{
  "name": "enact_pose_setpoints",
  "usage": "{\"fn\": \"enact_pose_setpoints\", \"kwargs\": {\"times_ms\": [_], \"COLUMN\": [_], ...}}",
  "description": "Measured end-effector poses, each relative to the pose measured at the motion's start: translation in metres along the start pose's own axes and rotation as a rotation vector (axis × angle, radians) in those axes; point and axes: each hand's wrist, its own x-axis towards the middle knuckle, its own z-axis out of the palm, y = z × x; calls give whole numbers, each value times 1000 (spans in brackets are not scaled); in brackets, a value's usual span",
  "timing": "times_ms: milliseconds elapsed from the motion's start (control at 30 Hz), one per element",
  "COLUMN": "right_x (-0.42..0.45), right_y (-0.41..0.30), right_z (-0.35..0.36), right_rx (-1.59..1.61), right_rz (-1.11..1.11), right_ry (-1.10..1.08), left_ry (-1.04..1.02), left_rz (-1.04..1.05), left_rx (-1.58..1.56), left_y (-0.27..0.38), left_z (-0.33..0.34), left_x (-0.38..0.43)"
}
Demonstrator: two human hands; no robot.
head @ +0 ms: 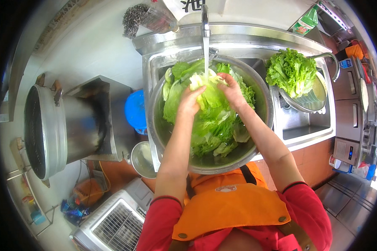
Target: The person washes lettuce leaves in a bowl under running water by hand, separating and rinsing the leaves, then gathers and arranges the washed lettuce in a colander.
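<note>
Both my hands grip a bunch of pale green lettuce (211, 94) just below the faucet (204, 26). A stream of water (206, 53) falls from the spout onto the leaves. My left hand (190, 99) holds the bunch on one side, thumb on top. My right hand (232, 91) holds the other side with curled fingers. Around and beneath them, loose lettuce leaves (213, 135) fill much of a large steel basin (265, 103). The basin sits over the left bowl of the steel sink (301, 135). The undersides of the held leaves are hidden.
On the right, a colander (320, 89) holds more lettuce (290, 70) beside a second faucet (333, 61). A large metal pot (55, 131) stands left, near a blue lidded bucket (135, 109) and a metal bowl (143, 160). Behind the sink lies a steel-wool brush (149, 20).
</note>
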Motion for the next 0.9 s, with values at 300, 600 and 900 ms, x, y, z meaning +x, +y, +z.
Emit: {"fn": "enact_pose_setpoints", "kwargs": {"times_ms": [300, 600, 900], "right_x": [-14, -40, -86], "right_y": [-12, -13, -19], "right_z": [-2, 20, 95], "right_rx": [-102, 64, -127], "right_rz": [11, 219, 38], "right_ry": [-6, -64, -349], "left_ry": [-7, -5, 73], "left_rz": [54, 63, 126], "left_rx": [-17, 31, -234], "left_y": [-4, 9, 36], "left_z": [2, -12, -46], "left_x": [-8, -43, -115]}}
